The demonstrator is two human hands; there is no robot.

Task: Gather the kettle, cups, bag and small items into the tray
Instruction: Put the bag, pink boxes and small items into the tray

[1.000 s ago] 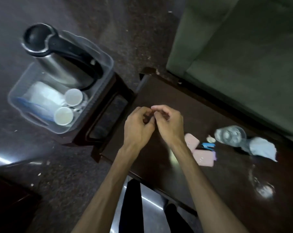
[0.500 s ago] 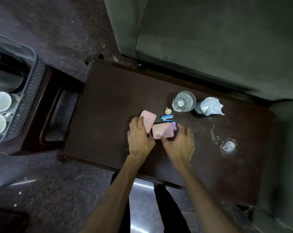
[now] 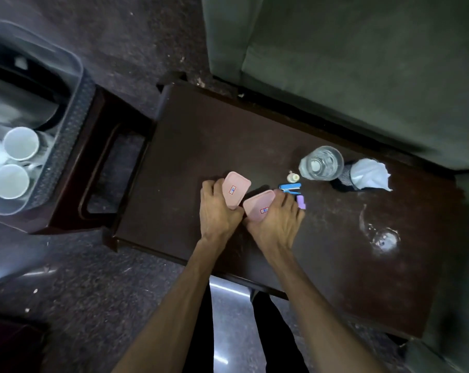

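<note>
A moment ago both pink boxes lay flat on the dark table (image 3: pixel 201 135) with the hands resting on them. Now each hand has picked one up, so the boxes are tipped up off the wood. The left hand (image 3: pixel 218 211) is closed around the left pink box (image 3: pixel 236 189), with the thumb and fingers squeezing its lower end. The right hand (image 3: pixel 277 219) is closed around the right pink box (image 3: pixel 257 207) the same way. This looks like the start of carrying them over to the tray (image 3: pixel 66 135), which sits well to the left on a small stand. The kettle (image 3: pixel 20 103) and two white cups (image 3: pixel 20 144) are already in the tray, so much of the job is done. The left box is longer than it is wide, and its long side runs from the hand up and to the right. The right box also points up and to the right, and its open side seems to face up. The two boxes are very close near the thumbs. Still on the table, just right of the hands, are a blue stapler (image 3: pixel 290 187), a small purple thing (image 3: pixel 301 201) and a tiny white bottle (image 3: pixel 293 176). A glass (image 3: pixel 321 162) stands a bit farther back.
</note>
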